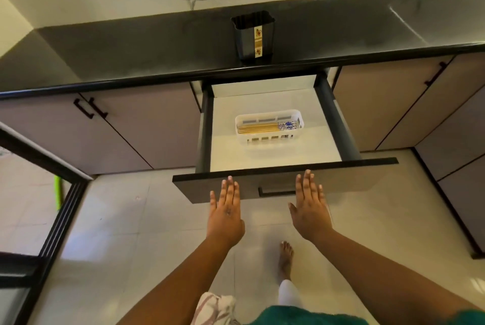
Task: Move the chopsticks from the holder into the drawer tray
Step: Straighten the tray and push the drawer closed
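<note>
A black chopstick holder (253, 38) with a gold label stands on the dark countertop, above the pulled-out drawer (278, 151). Inside the drawer sits a white slotted tray (270, 138). Several wooden chopsticks (258, 128) with blue patterned ends lie flat in it. No chopsticks show above the holder's rim. My left hand (227, 209) is flat with fingers extended, its fingertips at the drawer's front panel left of the handle. My right hand (311, 204) is flat too, its fingertips reaching the panel's top edge right of the handle. Neither hand holds anything.
The drawer front (367, 175) with a recessed black handle (277, 191) juts out over the tiled floor. Cabinet doors with black handles (90, 109) flank the drawer. A dark door frame (60, 219) stands at the left. My bare foot (285, 259) is on the floor below.
</note>
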{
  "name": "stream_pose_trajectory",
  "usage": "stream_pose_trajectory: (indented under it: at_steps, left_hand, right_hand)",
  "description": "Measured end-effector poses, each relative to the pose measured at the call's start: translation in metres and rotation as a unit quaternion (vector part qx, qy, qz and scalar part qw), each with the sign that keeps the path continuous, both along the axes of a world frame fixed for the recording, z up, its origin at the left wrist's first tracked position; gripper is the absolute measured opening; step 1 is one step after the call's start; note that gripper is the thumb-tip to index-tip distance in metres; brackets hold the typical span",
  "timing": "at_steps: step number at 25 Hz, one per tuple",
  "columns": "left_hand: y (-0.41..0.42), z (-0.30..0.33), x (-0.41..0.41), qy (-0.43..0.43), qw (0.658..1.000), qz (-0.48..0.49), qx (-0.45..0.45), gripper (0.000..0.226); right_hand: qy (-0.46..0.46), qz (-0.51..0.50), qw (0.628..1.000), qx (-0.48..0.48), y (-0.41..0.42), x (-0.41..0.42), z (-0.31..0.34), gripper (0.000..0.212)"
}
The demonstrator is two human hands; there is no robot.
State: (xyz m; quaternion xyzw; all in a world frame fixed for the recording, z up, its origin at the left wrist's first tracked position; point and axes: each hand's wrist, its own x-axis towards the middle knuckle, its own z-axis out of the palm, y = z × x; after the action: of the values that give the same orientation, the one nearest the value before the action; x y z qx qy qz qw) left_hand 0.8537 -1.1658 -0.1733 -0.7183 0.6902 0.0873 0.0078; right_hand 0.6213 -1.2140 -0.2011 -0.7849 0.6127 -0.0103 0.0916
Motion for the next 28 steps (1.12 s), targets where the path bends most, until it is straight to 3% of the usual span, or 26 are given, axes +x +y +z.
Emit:
stream_pose_trajectory:
  at_steps: [5,9,16,20,23,28]
  left_hand:
    - [-0.013,0.006,0.016,-0.007,0.996,-0.03,0.079,0.089]
    - [-0.048,0.004,0.022,0.006,0.997,-0.018,0.08,0.09]
    - [-0.189,0.011,0.045,0.026,0.998,0.011,0.056,0.087]
    - [-0.266,0.014,0.051,0.075,0.993,0.057,0.068,0.084]
    - [-0.307,0.017,0.049,0.143,0.979,0.101,0.103,0.087]
    - [-0.382,0.012,0.053,0.137,0.979,0.096,0.115,0.089]
  right_hand:
    - [0.014,-0.014,0.999,0.048,-0.012,-0.001,-0.005,0.078]
    - [-0.014,-0.033,0.998,0.044,-0.042,0.009,-0.004,0.079]
    - [-0.052,-0.008,0.997,0.057,-0.189,0.031,0.002,0.079]
    - [-0.136,0.011,0.989,0.059,-0.277,0.039,0.023,0.075]
    - [-0.211,-0.042,0.974,0.067,-0.331,0.028,0.036,0.072]
    - [-0.148,-0.063,0.971,0.177,-0.414,0.043,0.034,0.08]
